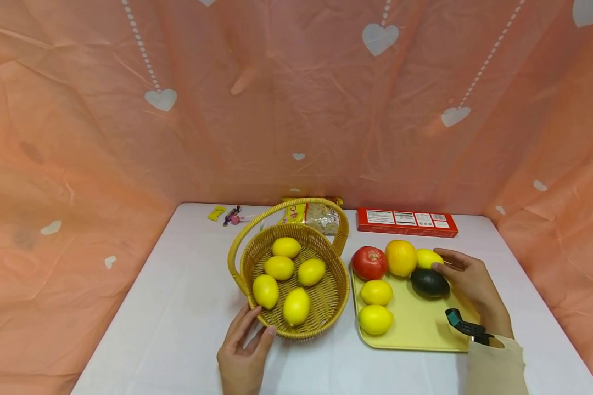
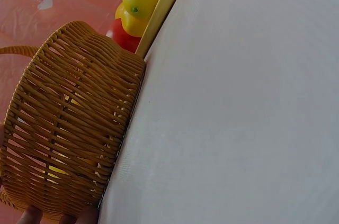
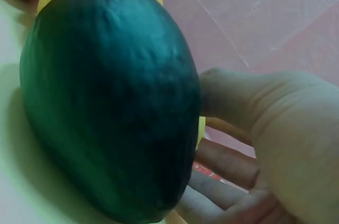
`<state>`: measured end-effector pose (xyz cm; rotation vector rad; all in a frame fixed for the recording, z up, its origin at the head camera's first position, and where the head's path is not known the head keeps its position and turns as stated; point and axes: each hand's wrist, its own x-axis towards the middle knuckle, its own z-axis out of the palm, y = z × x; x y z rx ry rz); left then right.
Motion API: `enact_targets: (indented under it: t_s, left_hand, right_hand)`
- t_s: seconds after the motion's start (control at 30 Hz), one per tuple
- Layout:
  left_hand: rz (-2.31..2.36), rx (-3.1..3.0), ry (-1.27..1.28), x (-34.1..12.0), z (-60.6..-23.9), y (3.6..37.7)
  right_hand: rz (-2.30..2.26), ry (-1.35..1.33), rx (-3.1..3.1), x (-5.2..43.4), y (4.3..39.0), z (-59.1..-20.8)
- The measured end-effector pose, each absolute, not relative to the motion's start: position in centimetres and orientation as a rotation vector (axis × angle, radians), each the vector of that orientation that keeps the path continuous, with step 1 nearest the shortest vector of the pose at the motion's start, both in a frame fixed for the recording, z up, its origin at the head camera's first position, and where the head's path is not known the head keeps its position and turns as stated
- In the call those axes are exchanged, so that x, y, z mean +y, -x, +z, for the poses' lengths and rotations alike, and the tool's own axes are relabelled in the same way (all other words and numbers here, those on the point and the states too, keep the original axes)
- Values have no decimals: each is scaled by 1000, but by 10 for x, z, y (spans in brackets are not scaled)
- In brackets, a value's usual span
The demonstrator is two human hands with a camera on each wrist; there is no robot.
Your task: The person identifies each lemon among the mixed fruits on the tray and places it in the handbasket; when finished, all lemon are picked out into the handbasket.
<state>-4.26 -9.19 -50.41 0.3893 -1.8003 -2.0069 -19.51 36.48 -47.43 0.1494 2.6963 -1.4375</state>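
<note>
A round wicker basket with a tall handle stands on the table, with several lemons inside. My left hand holds its near left rim; some fingertips show against the weave in the left wrist view. On the right, my right hand has thumb and fingers around a lemon at the far side of a yellow tray. A dark green avocado lies just in front of that lemon and largely hides it in the right wrist view.
The tray also bears a red pomegranate-like fruit, an orange and two more lemons. Behind stand a red box and a snack bag. Small wrapped candies lie at the back left.
</note>
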Motion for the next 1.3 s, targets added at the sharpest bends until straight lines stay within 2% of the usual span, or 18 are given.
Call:
enact_targets:
  t_s: [0.4, 0.5, 0.63, 0.8, 1.0, 1.3]
  left_hand:
    - [-1997, -1803, -380, -93, -505, 43]
    - [-1996, -1800, -377, -92, -505, 43]
    - [-1998, -1790, -366, -92, -504, 43]
    - [-1996, -1789, -356, -92, -505, 43]
    - [-1995, -1802, -374, -93, -506, 43]
    - [-1997, -1803, -381, -92, -505, 43]
  right_hand:
    - [-1528, -169, 2767, 365, 190, -460]
    - [-1760, -4, 2693, 363, 188, -451]
    - [-2061, 381, 2432, 352, 185, -439]
    - [-1965, 744, 2301, 324, 184, -425]
    - [-1752, 940, 2181, 277, 184, -420]
    - [-1555, 1037, 2058, 222, 183, -430]
